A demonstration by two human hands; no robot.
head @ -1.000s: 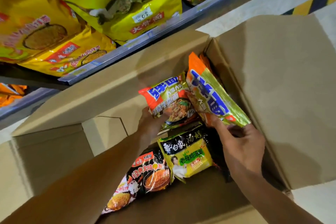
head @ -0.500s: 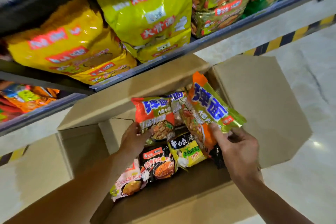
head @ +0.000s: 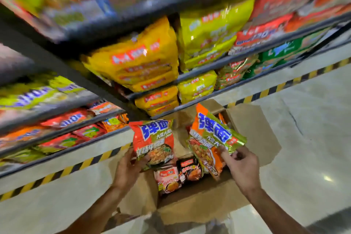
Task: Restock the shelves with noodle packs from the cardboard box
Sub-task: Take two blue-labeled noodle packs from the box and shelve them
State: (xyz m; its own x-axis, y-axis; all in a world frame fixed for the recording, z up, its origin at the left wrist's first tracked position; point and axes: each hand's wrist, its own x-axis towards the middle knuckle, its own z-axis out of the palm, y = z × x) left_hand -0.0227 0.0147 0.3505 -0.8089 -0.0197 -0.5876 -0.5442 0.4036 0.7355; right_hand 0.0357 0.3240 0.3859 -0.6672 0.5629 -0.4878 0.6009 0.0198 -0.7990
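Progress: two packs up out of the box (head: 252, 135), none shelved yet; more packs (head: 178, 175) lie inside, lower centre.
Left hand (head: 127, 171): fingers curled round the red pack (head: 153, 142), gripping its bottom edge.
Right hand (head: 241, 165): pinching the green pack (head: 212, 138) at its lower corner.
Shelves (head: 199, 76): upper frame, blurred, seemingly well filled.

Both hands, left hand (head: 126, 169) and right hand (head: 242, 167), have lifted their noodle packs (head: 153, 142) clear above the cardboard box (head: 252, 129), fingers beneath.
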